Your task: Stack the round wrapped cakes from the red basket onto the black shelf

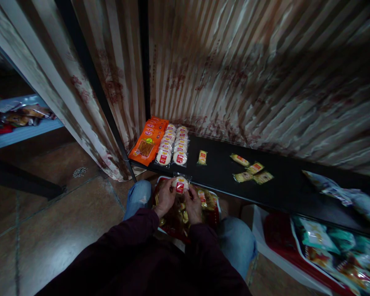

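Between my knees, a round white packaged cracker (pixel 180 184) with a red and yellow label is held at its two sides. My left hand (pixel 166 198) grips its left edge and my right hand (pixel 193 204) its right edge. Beneath both hands is a red-lined bin (pixel 216 213) of gold-wrapped snacks. Just beyond, on the black shelf (pixel 215 174), two overlapping rows of similar round crackers (pixel 164 157) (pixel 180 158) stand beside orange packets (pixel 144 147). One small yellow packet (pixel 202 157) lies to their right, and several more yellow packets (pixel 255 167) lie farther right.
Silvery bags (pixel 336 187) lie at the shelf's right end, above a white and red bin (pixel 283 234) of snack bags. Pleated curtains (pixel 234 74) hang behind. Black poles (pixel 89 70) rise at the left, near another shelf (pixel 21 133) with packages.
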Demonstrator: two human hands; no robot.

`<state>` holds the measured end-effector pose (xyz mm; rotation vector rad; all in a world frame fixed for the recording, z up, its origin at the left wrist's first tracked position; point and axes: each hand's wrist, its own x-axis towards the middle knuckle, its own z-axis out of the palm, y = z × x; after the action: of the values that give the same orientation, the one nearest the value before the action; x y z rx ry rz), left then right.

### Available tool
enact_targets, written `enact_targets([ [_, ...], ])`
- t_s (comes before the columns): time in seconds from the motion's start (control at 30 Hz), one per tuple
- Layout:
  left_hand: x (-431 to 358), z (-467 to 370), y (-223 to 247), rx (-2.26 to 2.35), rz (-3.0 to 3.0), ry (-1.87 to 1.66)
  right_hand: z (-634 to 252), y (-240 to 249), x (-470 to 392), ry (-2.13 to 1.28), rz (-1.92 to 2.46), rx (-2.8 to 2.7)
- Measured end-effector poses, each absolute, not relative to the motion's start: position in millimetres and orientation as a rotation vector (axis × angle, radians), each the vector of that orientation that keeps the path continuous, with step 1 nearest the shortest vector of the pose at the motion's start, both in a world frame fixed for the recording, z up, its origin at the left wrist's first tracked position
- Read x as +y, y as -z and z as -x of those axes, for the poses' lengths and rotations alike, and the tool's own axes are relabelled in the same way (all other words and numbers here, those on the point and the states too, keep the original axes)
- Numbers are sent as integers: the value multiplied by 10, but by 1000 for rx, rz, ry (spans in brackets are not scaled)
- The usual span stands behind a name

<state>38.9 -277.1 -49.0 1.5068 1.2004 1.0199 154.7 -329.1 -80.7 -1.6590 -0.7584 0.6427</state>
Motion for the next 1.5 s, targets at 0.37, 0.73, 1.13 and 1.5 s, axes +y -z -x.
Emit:
enact_targets([
  [0.37, -2480, -494, 291, 1211, -1567, -1060, -1659, 594, -2889, -590, 1651, -835],
  [0.73, -2179, -674, 316, 1275, -1886, -1035, -1870, 617, -2431, -424, 1713, -949],
  [1.13, -2063, -669, 442, 1246, -2198, -959, -1885, 625, -2276, -214, 1850, -1068],
  [1.5, -2071, -611, 520, 1164, -2498, -795, -1929, 586, -2244, -211, 1941, -1128],
])
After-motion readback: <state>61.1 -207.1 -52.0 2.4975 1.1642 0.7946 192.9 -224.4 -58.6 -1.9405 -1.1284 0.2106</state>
